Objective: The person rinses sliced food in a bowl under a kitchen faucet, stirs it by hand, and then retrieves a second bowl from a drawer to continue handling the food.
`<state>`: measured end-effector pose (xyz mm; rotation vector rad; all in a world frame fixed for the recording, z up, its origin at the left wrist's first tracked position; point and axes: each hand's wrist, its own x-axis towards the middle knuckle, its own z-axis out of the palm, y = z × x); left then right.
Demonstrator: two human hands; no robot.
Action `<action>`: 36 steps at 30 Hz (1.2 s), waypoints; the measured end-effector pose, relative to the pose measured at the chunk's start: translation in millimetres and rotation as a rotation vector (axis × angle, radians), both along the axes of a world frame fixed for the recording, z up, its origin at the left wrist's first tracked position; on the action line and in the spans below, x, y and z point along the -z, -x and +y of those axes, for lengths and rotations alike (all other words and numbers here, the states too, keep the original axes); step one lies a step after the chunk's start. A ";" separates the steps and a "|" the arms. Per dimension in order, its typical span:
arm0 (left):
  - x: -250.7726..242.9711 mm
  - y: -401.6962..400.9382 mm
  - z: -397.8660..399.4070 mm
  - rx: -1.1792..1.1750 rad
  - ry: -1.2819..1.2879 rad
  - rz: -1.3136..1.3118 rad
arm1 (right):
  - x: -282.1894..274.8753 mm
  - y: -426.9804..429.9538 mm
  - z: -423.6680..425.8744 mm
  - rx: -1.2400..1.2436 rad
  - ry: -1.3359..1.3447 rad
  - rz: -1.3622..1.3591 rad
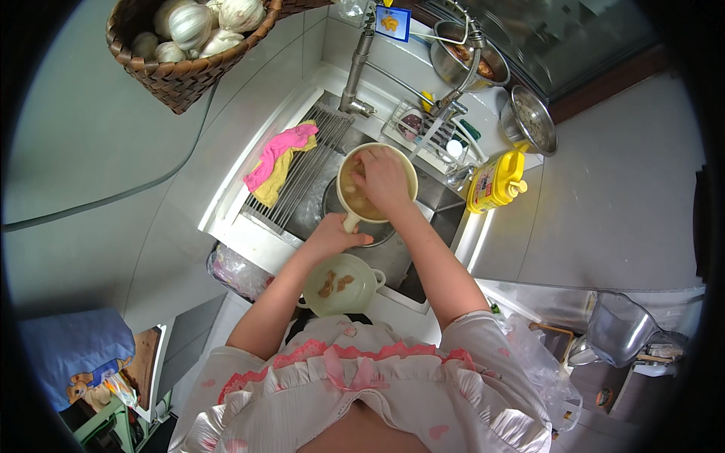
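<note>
A cream-coloured pot [414, 180] with a short handle is held over the metal sink by my left hand [334, 235], which is closed on the handle. Inside it is cloudy brownish water with pale pieces. My right hand [383, 175] reaches into the pot, its fingertips at the water; whether they grip a piece cannot be told. Nearer my body, a pale green two-handled bowl [361, 286] holds several brown pieces [334, 282]. Water runs from a faucet [450, 105] beside the pot's upper right rim.
A roll-up drying rack [283, 195] bears pink [280, 152] and yellow cloths [274, 181]. To the right stand a yellow pump bottle [496, 182] and two metal bowls [470, 55], [529, 120]. A wire caddy [425, 136] sits behind the sink. A woven basket [170, 76] of garlic hangs upper left.
</note>
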<state>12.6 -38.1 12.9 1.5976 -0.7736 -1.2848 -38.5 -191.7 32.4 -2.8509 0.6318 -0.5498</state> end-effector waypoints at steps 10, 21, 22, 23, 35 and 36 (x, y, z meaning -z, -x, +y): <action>6.8 4.7 -1.7 0.031 0.006 0.050 | -3.0 10.7 -3.7 0.150 -0.399 -0.133; 11.1 -0.7 2.7 -0.053 -0.053 0.103 | 14.6 45.7 -106.5 0.309 -1.731 -0.877; 9.3 -2.4 3.8 -0.053 -0.053 0.101 | 16.3 46.3 -110.5 0.279 -1.757 -0.854; 6.7 -4.2 5.2 -0.059 -0.052 0.081 | 18.8 47.3 -112.9 0.277 -1.757 -0.855; 1.2 -14.2 15.5 -0.144 -0.065 0.078 | 29.1 45.6 -116.4 0.407 -1.647 -0.760; 0.9 -14.1 14.7 -0.145 -0.070 0.083 | 28.5 48.3 -118.0 0.358 -1.660 -0.715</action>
